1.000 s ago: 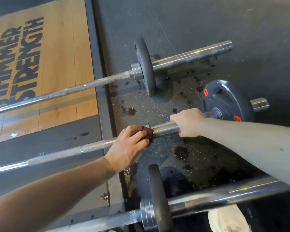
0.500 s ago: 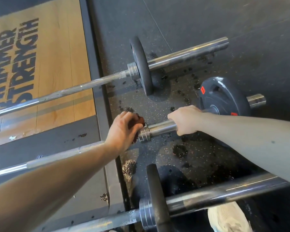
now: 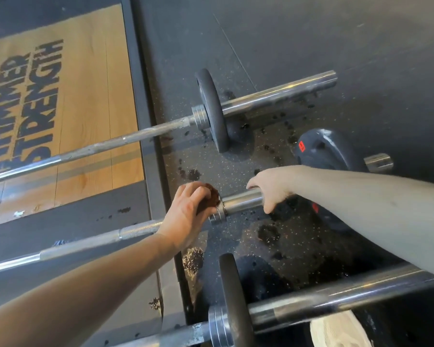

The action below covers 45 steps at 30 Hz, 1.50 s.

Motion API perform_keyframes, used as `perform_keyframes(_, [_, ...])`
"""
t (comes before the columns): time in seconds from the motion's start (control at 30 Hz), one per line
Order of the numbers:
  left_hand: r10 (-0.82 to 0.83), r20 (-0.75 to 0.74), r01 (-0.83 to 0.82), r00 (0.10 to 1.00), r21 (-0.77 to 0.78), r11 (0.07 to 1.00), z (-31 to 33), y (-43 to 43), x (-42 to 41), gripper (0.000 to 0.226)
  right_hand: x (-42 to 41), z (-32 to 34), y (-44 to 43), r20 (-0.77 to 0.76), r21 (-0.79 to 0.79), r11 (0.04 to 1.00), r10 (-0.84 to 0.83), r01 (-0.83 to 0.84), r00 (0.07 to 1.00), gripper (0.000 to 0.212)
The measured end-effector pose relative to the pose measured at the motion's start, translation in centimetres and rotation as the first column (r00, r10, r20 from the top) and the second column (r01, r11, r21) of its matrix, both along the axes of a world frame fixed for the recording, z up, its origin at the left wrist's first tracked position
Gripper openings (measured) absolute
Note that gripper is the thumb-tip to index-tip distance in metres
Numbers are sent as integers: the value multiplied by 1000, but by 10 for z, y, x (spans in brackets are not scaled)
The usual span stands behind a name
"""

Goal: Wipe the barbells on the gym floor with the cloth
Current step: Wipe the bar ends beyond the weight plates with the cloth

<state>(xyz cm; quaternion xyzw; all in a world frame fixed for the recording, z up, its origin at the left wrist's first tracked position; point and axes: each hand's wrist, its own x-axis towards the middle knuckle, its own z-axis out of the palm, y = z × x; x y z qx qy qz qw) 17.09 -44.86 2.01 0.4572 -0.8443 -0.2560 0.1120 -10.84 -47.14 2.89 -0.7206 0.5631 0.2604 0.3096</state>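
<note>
Three steel barbells lie side by side on the dark rubber floor. On the middle barbell (image 3: 243, 202), my left hand (image 3: 188, 214) grips a small brown cloth (image 3: 212, 196) and holds it against the collar where shaft meets sleeve. My right hand (image 3: 271, 187) is wrapped over the chrome sleeve just right of the collar, thumb hanging below. A black plate (image 3: 328, 151) with red marks sits on that sleeve beyond my right forearm. The far barbell (image 3: 273, 96) and the near barbell (image 3: 336, 299) each carry a thin black plate.
A wooden lifting platform (image 3: 85, 96) with black lettering lies at the left, bordered by a dark frame. Dark wet spots dot the speckled rubber floor (image 3: 236, 171) between the bars. A white shoe (image 3: 338, 331) shows at the bottom edge.
My left hand with the cloth slid left off the sleeve, then settled at the collar. My right hand stays on the sleeve, its grip looser now.
</note>
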Motion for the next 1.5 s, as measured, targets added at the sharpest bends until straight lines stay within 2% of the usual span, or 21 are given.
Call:
perform_keyframes(0.03, [-4, -12, 5, 1000, 71, 997, 2, -1, 0, 35, 2, -6, 16, -14, -194, 981, 4, -7, 1000, 74])
perform_keyframes(0.1, [11, -69, 4, 998, 211, 977, 9, -3, 0, 34, 10, -22, 55, -43, -518, 855, -13, -11, 999, 68])
perform_keyframes(0.13, [21, -104, 6, 994, 249, 969, 11, -3, 2, 32, 13, -29, 71, -44, -608, 794, -38, 3, 998, 62])
perform_keyframes(0.2, [-18, -141, 41, 990, 159, 986, 10, -1, 8, 26, 14, -38, 81, -40, -675, 737, -62, 19, 997, 50])
perform_keyframes(0.27, [-85, -173, 95, 981, 49, 994, 5, 6, 12, 30, 15, -39, 76, -33, -666, 745, -56, 20, 998, 40])
perform_keyframes(0.33, [-11, -255, 48, 967, 142, 989, 2, 13, 12, 56, 15, -37, 71, -19, -655, 755, -59, 32, 998, 36])
perform_keyframes(0.4, [62, -203, -16, 977, 220, 975, 2, 14, 7, 68, 16, -39, 69, -31, -656, 754, -61, 26, 998, 37])
perform_keyframes(0.47, [77, -77, -60, 994, 202, 978, -1, 10, 3, 57, 15, -39, 66, -34, -657, 754, -67, 28, 997, 39])
perform_keyframes(0.57, [38, 39, -40, 999, 61, 997, 0, 6, 2, 47, 15, -36, 62, -47, -656, 755, -62, 16, 997, 38])
perform_keyframes(0.73, [-186, 28, 188, 982, -189, 964, -8, 17, 3, 42, 15, -37, 65, -26, -656, 754, -67, 33, 997, 39])
perform_keyframes(0.83, [-135, -48, 129, 990, -102, 986, -4, 8, 3, 34, 14, -38, 65, -36, -654, 757, -54, 17, 998, 38])
perform_keyframes(0.9, [23, -60, -21, 998, 26, 999, 8, -5, -6, 27, 15, -37, 62, -34, -657, 754, -55, 19, 998, 36])
perform_keyframes(1.0, [273, -72, -248, 959, 250, 936, 17, -22, -30, 27, 14, -33, 57, -59, -659, 752, -59, 6, 997, 35])
perform_keyframes(1.07, [273, -64, -254, 960, 214, 943, 15, -15, -33, 24, 15, -31, 56, -58, -654, 757, -47, -2, 997, 34])
perform_keyframes(1.17, [78, -76, -79, 994, -5, 997, 7, 13, -16, 17, 14, -31, 57, -68, -640, 768, -38, -14, 997, 34])
perform_keyframes(1.23, [-5, -95, 0, 996, -61, 998, 3, 20, -6, 16, 14, -34, 59, -54, -645, 764, -41, -4, 998, 35])
perform_keyframes(1.3, [60, -92, -61, 994, -2, 998, 4, 9, -14, 16, 14, -34, 56, -68, -650, 760, -51, -6, 996, 36])
perform_keyframes(1.4, [299, -43, -281, 953, 241, 929, 10, -25, -40, 22, 14, -30, 53, -95, -637, 770, -37, -32, 995, 36])
perform_keyframes(1.5, [227, -12, -223, 974, 134, 965, 7, -34, -41, 21, 13, -18, 42, -94, -531, 846, -2, -49, 996, 30])
